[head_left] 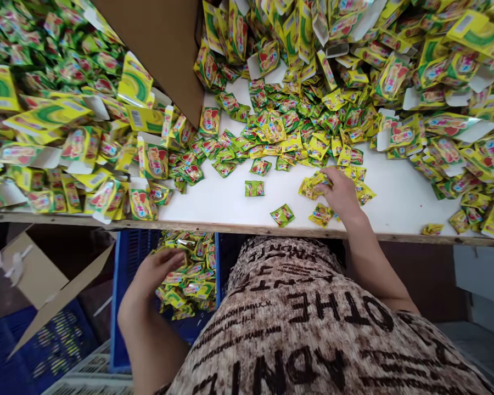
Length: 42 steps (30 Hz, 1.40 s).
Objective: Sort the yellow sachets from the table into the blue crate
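Observation:
My right hand [341, 192] is over the white tabletop [222, 200], its fingers closed on a few small yellow packets [310, 185]. More yellow packets [364, 193] lie just beside it, with one yellow packet [321, 214] below the fingers. Loose green packets, one flat green packet [254, 188] and one tilted green packet [282, 215], rest to the left of that hand. Below the table edge, my left hand [154, 274] hovers at a blue crate [123, 258] with filled yellow-green boxes [189, 280] in it. Its fingers are stretched out and nothing shows in them.
A heap of green and yellow packets [280, 126] spreads across the table's middle. Open yellow boxes [399, 131] are piled at right, and more boxes [78, 148] at left. A brown cardboard divider [160, 49] stands between piles. An open carton [37, 269] sits at lower left.

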### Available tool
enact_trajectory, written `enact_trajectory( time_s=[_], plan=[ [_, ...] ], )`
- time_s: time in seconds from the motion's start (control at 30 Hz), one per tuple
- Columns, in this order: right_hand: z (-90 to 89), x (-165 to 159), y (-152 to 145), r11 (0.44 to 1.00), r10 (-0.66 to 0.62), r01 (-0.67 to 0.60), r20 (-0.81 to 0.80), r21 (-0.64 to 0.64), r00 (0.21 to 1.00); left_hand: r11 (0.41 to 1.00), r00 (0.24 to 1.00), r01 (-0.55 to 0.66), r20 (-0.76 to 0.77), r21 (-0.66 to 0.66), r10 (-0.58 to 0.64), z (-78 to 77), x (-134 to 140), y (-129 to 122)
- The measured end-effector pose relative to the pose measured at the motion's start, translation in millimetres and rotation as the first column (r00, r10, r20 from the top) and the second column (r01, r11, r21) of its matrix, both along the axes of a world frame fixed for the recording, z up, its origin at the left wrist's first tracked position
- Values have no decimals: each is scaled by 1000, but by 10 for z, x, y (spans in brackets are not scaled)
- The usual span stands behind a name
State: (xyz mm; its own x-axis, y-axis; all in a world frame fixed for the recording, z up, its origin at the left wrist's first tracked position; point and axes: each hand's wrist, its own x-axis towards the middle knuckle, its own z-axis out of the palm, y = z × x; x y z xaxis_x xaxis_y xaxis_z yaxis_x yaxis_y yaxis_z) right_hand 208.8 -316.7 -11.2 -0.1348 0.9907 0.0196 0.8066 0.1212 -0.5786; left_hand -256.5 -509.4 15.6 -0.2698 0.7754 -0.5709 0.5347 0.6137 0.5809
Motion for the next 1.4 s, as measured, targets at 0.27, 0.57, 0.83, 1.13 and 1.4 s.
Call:
enact_trajectory(
  time_s=[0.27, 0.57, 0.83, 1.13, 1.4],
  plan=[
    [-18, 94, -31, 988, -113, 122, -100, 92, 989, 794, 898, 407, -40, 452, -438, -259, 1992, 1153],
    [-124, -396, -458, 910, -93, -139, -518, -391, 851, 973, 680, 158, 696, 168, -230, -475, 2323, 1314],
    [-180, -362, -327, 881, -99, -191, -563, -432, 820, 997, 568, 33, 820, 67, -73, -420, 2279, 1395],
    [-212, -260, -196, 854, -210, -243, -733, -460, 647, 899, 585, 269, 683, 345, -437, -202, 2228, 2038],
    [-255, -216, -101, 862, -211, -178, -655, -475, 726, 749, 979, -109, -61, 654, 196, -227, 1972, 4730]
  ],
)
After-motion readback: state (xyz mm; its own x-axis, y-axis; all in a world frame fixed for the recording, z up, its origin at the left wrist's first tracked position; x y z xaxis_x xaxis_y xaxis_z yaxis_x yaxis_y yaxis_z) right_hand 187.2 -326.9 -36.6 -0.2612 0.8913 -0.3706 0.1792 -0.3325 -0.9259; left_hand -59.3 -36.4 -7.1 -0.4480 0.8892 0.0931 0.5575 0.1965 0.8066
